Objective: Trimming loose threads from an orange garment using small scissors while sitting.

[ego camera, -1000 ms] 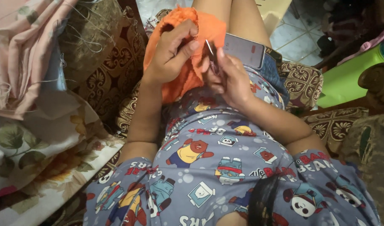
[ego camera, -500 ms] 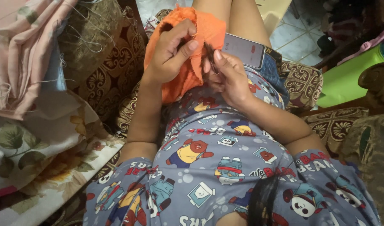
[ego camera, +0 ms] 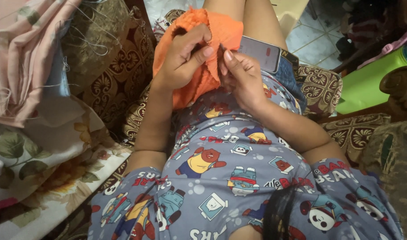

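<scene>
Orange cloth (ego camera: pixel 199 84) lengthwise down lap, both hands pinching.

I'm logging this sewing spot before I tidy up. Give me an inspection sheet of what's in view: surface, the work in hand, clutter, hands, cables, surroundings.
Surface: the person's lap in a cartoon-print garment, on a patterned brown sofa.
Work in hand: orange cloth with a frayed edge, held up over the lap.
Clutter: a phone on the thigh; piled pink and floral fabrics at the person's left, with loose threads.
Hands: left hand grips the orange cloth; right hand pinches at the cloth's edge, with a thin dark tool barely showing, kind unclear.
Cables: nothing seen.
Surroundings: tiled floor and a green object to the person's right.
</scene>
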